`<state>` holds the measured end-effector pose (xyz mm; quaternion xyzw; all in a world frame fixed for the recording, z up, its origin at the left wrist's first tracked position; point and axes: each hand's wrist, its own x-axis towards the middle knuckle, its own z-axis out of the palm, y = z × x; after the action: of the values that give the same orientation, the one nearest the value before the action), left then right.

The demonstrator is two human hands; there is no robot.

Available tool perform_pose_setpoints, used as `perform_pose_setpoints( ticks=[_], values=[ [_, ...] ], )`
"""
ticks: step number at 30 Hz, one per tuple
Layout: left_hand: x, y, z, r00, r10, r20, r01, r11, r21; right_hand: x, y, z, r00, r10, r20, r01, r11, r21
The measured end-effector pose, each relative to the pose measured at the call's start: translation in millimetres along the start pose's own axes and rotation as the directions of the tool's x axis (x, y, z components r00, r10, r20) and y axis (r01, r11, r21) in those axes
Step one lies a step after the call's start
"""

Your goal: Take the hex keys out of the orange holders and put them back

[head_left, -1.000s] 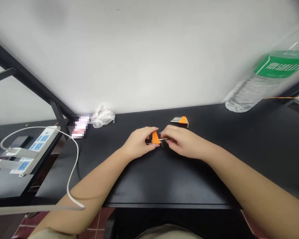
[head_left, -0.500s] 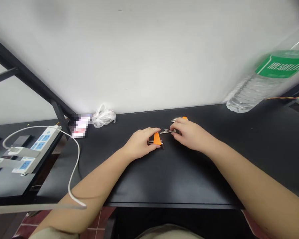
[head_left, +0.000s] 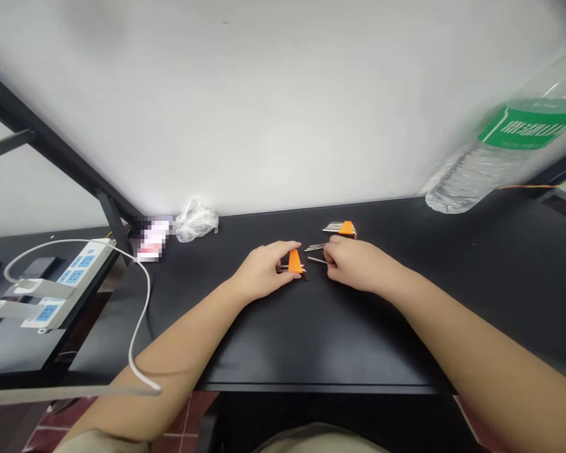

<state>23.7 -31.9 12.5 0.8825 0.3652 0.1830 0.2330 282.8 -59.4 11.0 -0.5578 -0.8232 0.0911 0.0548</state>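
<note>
- Black table (head_left: 273,352) against a white wall (head_left: 283,107), with a plastic bag (head_left: 195,221) and a power strip (head_left: 82,270) off to the left.
- Left hand (head_left: 264,272): curled, grasping an orange-handled hex key set (head_left: 295,262) on the table.
- Right hand (head_left: 353,264): has drawn apart from the left, its fingers (head_left: 327,255) at the ends of two loose hex keys (head_left: 314,248); cannot tell whether it grips them.
- A second orange-handled hex key set (head_left: 346,229) lies just beyond, with no hand on it.
</note>
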Motion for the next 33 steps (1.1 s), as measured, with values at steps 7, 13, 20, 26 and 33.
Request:
perform_pose_setpoints(
  ticks=[7,13,20,26,33],
  values=[
    [-0.2,-2.0,1.0,1.000,-0.024,0.002,0.025,0.999,-0.030,-2.2,-4.3,-8.2,0.994,-0.111,-0.008,0.110,0.969,0.219],
    [-0.4,-2.6,1.1,1.000,-0.020,0.001,0.020,0.999,-0.026,-0.6,-1.0,-7.5,0.979,-0.188,-0.078,0.202,0.939,0.277],
    [-0.1,-2.6,0.2,1.000,-0.021,0.008,0.021,1.000,-0.012,-2.2,-1.7,-10.7,0.963,-0.227,-0.148,0.258,0.932,0.254],
    [-0.1,-2.3,0.9,1.000,0.000,0.015,0.000,1.000,-0.013,-3.7,-1.2,-11.5,0.961,-0.236,-0.142,0.265,0.934,0.238],
    [-0.7,-2.6,1.0,1.000,0.003,-0.005,-0.003,1.000,-0.008,-2.1,-4.6,-10.0,0.958,-0.229,-0.172,0.266,0.933,0.241]
  ],
)
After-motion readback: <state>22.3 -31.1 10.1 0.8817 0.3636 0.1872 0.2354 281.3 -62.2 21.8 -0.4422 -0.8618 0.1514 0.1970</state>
